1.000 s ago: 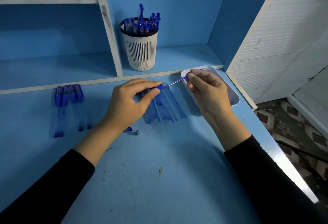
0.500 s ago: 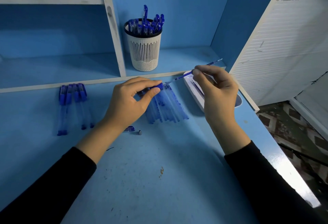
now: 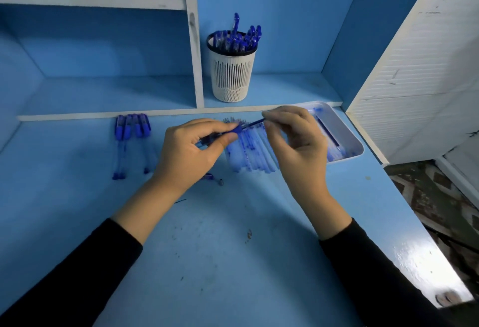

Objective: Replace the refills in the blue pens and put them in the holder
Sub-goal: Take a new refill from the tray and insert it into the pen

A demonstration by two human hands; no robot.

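My left hand (image 3: 193, 149) grips a blue pen barrel (image 3: 220, 136) above the desk, its open end pointing right. My right hand (image 3: 298, 142) pinches a thin blue refill (image 3: 254, 122) whose tip meets the barrel's open end. Under both hands lies a row of several refills (image 3: 248, 150) on the desk. Several capped blue pens (image 3: 132, 132) lie at the left. A white slotted holder (image 3: 230, 75) on the back shelf is full of blue pens. A pen cap and small tip piece (image 3: 213, 178) rest on the desk by my left wrist.
A white tray (image 3: 347, 132) with used refills sits at the right, partly behind my right hand. A white vertical divider (image 3: 194, 41) stands left of the holder. The desk's right edge (image 3: 414, 223) drops to a patterned floor. A white slatted panel rises at the far right.
My right hand lifted a refill up over the tray, then brought it back left and down to the open end of the barrel. My left hand stayed put.
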